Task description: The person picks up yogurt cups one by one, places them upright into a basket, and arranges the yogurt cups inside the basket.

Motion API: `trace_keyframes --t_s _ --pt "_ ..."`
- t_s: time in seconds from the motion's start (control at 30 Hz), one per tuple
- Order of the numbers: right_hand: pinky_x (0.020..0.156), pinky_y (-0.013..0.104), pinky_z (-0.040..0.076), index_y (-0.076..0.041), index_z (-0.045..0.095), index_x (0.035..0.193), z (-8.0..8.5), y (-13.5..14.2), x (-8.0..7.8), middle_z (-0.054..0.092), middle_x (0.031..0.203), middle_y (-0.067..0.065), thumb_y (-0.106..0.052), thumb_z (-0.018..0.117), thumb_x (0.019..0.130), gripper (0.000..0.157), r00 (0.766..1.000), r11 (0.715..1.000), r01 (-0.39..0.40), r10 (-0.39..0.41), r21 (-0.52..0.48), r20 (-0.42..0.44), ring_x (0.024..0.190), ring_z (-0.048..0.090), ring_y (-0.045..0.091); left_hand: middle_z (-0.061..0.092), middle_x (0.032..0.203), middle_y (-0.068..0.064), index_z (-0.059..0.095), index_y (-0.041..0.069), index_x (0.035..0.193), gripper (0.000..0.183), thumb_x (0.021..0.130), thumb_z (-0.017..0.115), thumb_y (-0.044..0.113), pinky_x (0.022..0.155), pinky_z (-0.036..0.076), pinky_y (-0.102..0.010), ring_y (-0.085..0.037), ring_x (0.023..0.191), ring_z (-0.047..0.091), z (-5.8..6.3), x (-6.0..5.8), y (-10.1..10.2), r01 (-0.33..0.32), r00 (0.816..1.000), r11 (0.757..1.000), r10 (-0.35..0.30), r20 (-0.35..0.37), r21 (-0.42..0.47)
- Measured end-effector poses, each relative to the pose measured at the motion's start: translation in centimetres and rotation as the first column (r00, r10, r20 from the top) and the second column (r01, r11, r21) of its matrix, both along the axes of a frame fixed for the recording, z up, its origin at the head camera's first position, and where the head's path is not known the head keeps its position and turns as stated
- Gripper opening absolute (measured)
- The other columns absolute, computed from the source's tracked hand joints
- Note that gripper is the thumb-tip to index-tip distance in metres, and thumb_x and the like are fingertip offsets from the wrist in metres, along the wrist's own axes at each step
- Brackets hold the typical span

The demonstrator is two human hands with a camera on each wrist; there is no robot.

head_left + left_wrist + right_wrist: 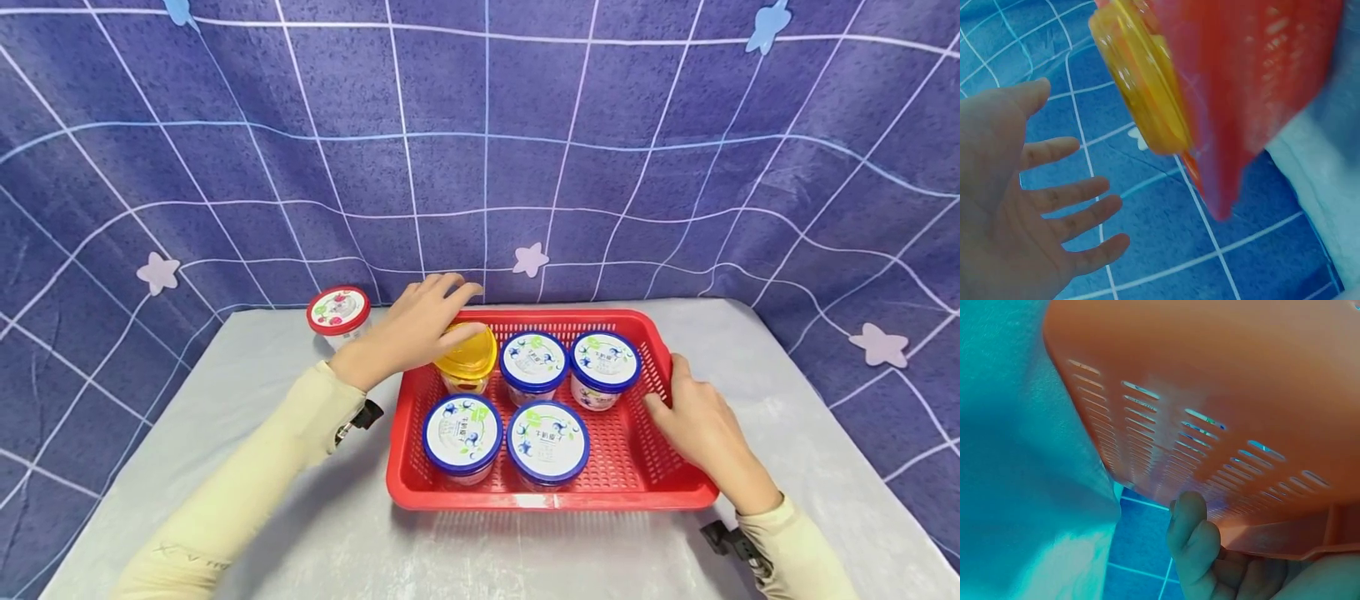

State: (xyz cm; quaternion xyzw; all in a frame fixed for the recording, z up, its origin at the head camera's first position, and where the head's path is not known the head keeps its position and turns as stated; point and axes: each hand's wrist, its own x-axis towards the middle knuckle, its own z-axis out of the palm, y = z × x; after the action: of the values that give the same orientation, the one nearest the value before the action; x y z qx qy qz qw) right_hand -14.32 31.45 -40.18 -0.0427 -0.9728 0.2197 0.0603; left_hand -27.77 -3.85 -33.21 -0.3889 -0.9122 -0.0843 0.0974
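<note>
A red plastic basket [547, 500] holds several cups with blue lids and white fruit-printed tops, such as the front-left blue-lidded cup [462, 437]. In its back left corner stands a cup with a yellow lid [468, 358]. My left hand [412, 329] hovers above that corner, partly covering the yellow-lidded cup in the head view. Its fingers are spread and hold nothing, with a gap to the yellow lid in the left wrist view. On the basket's right side, my right hand [701, 417] grips the rim, its fingers curled under the edge in the right wrist view.
A red-lidded cup [339, 312] stands outside the basket at the back left, beside my left hand. The table has a pale grey cover [322, 542]. Behind it hangs a blue gridded cloth [450, 175] with stars.
</note>
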Motion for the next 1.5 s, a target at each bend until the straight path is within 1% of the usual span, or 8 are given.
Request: trace_keyframes --t_s 0.23,0.37,0.63,0.83,1.0,1.3,1.5 --pt "0.064 0.056 0.053 0.015 0.027 0.143 0.1 0.1 0.1 0.063 0.093 0.035 -0.018 0.06 0.092 0.07 1.0 1.0 0.005 -0.005 0.0 -0.005 0.073 0.066 0.041 0.05 0.138 -0.015 0.05 0.015 0.143 0.06 0.098 0.053 0.054 0.104 0.039 -0.055 -0.035 0.128 0.046 -0.9 -0.7 -2.0 -0.033 0.999 0.999 0.033 -0.02 0.011" --pt "0.064 0.057 0.053 0.015 0.027 0.143 0.1 0.2 0.1 0.063 0.093 0.034 -0.018 0.061 0.092 0.069 1.0 1.0 0.009 -0.009 0.001 -0.001 0.073 0.066 0.041 0.05 0.138 -0.015 0.049 0.015 0.144 0.06 0.098 0.055 0.053 0.103 0.039 -0.056 -0.035 0.128 0.046 -1.3 -1.0 -2.9 -0.049 0.999 0.998 0.049 -0.007 0.026" --pt "0.065 0.058 0.053 0.016 0.025 0.144 0.0 0.3 0.1 0.062 0.095 0.037 -0.018 0.061 0.092 0.071 1.0 1.0 0.009 -0.009 0.002 0.015 0.073 0.066 0.042 0.049 0.14 -0.018 0.049 0.013 0.143 0.06 0.098 0.053 0.054 0.102 0.039 -0.057 -0.037 0.13 0.044 -1.8 -1.3 -4.1 -0.073 0.997 0.997 0.073 0.001 0.039" --pt "0.065 0.057 0.053 0.016 0.025 0.144 0.0 0.2 0.1 0.062 0.097 0.037 -0.018 0.06 0.092 0.071 1.0 1.0 0.007 -0.007 -0.002 0.022 0.074 0.066 0.041 0.051 0.136 -0.016 0.05 0.013 0.141 0.059 0.099 0.053 0.053 0.1 0.041 -0.056 -0.036 0.127 0.045 -2.8 -1.8 -5.2 -0.084 0.996 0.995 0.084 -0.016 0.053" --pt "0.065 0.057 0.053 0.016 0.024 0.144 0.2 0.1 0.0 0.061 0.098 0.038 -0.018 0.06 0.093 0.071 1.0 1.0 0.007 -0.007 0.002 0.026 0.075 0.066 0.042 0.05 0.137 -0.017 0.051 0.012 0.14 0.056 0.099 0.055 0.05 0.103 0.039 -0.058 -0.036 0.129 0.044 -3.4 -2.3 -6.4 -0.107 0.994 0.992 0.108 -0.023 0.065" --pt "0.063 0.056 0.053 0.016 0.025 0.143 0.1 0.0 0.0 0.061 0.097 0.038 -0.018 0.059 0.093 0.07 1.0 1.0 0.007 -0.007 -0.001 0.027 0.073 0.066 0.04 0.051 0.134 -0.018 0.052 0.011 0.137 0.052 0.098 0.059 0.044 0.1 0.036 -0.062 -0.038 0.125 0.044 -4.5 -3.1 -8.5 -0.159 0.986 0.985 0.161 -0.029 0.07" --pt "0.062 0.056 0.053 0.015 0.027 0.143 0.0 -0.2 0.1 0.062 0.095 0.036 -0.018 0.059 0.093 0.068 1.0 1.0 0.005 -0.005 -0.001 0.017 0.072 0.066 0.04 0.052 0.131 -0.019 0.054 0.009 0.134 0.05 0.098 0.059 0.044 0.1 0.037 -0.061 -0.039 0.124 0.045 -5.1 -3.7 -9.6 -0.169 0.983 0.982 0.174 -0.054 0.086"
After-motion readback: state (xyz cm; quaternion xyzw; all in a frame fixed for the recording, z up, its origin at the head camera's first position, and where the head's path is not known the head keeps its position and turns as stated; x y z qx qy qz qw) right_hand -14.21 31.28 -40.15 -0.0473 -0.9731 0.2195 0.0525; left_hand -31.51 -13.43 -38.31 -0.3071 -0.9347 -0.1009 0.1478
